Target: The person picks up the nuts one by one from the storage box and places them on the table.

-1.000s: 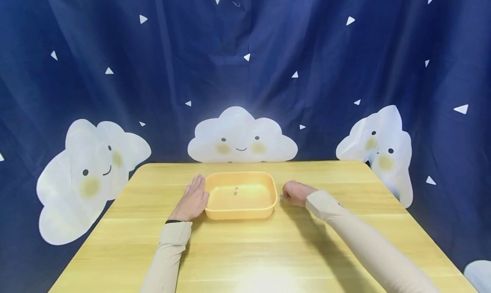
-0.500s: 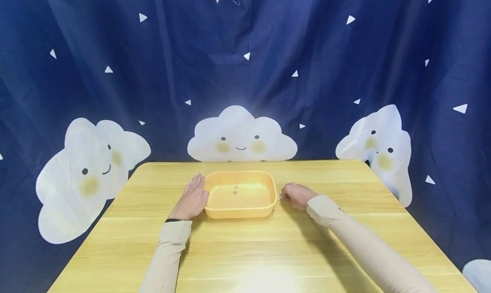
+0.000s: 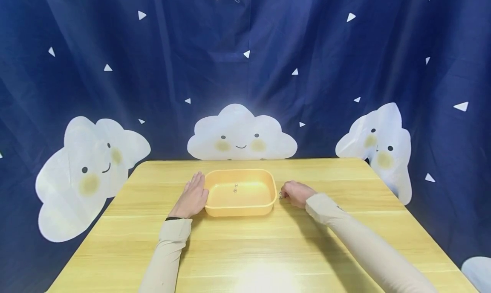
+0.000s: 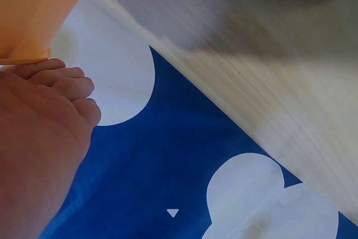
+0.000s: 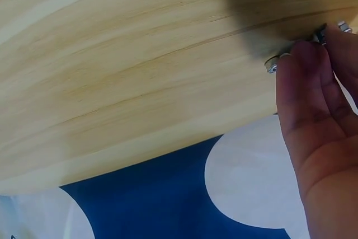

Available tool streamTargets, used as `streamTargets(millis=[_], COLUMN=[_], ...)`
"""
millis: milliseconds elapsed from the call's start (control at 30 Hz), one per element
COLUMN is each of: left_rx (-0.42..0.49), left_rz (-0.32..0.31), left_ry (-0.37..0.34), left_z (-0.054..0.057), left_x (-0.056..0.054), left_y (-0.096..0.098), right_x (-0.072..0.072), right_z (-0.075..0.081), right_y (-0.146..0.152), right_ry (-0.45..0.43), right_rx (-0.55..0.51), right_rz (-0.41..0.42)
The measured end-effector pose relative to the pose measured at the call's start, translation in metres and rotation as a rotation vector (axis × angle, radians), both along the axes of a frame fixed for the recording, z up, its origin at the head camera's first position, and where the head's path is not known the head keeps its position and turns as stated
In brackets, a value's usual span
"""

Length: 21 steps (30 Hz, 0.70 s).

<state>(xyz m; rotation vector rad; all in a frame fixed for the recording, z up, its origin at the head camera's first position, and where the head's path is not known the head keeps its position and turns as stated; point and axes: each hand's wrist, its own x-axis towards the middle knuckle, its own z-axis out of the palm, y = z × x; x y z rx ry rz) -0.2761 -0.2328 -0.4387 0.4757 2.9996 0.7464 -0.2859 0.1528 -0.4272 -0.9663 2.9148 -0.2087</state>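
Observation:
My left hand [image 3: 190, 197] lies with straight fingers along the left side of a yellow plastic tray [image 3: 241, 212]. Its fingertips touch the tray's rim in the left wrist view. Two small metal nuts [image 3: 235, 190] sit on the tray floor. Just right of the tray, my right hand [image 3: 297, 194] is down at the tabletop, thumb and fingers pinching a small metal nut [image 5: 320, 34] that they mostly hide. Beside these fingers on the wood lie another shiny nut [image 5: 271, 64] and one more metal piece [image 5: 344, 26] past the thumb.
The pale wooden table [image 3: 238, 246] carries the tray near its far edge. Behind it hangs a dark blue curtain [image 3: 245, 79] printed with white clouds and triangles.
The head view has tilted slightly, so everything sits a little higher in it. Both hands and the tray keep nearly the same places; the right fingers have shifted only slightly by the nuts.

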Motion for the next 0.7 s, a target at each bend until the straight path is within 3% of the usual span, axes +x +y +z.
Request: streamTargets(millis=[700], left_rx=[0.004], left_rz=[0.003], left_ry=[-0.015], left_z=[0.0019], left_x=[-0.0003], left_y=[-0.0003], right_x=[-0.0044], right_z=[-0.0034], right_y=[-0.0022], right_ry=[-0.012], right_rx=[-0.022], right_rz=[0.029])
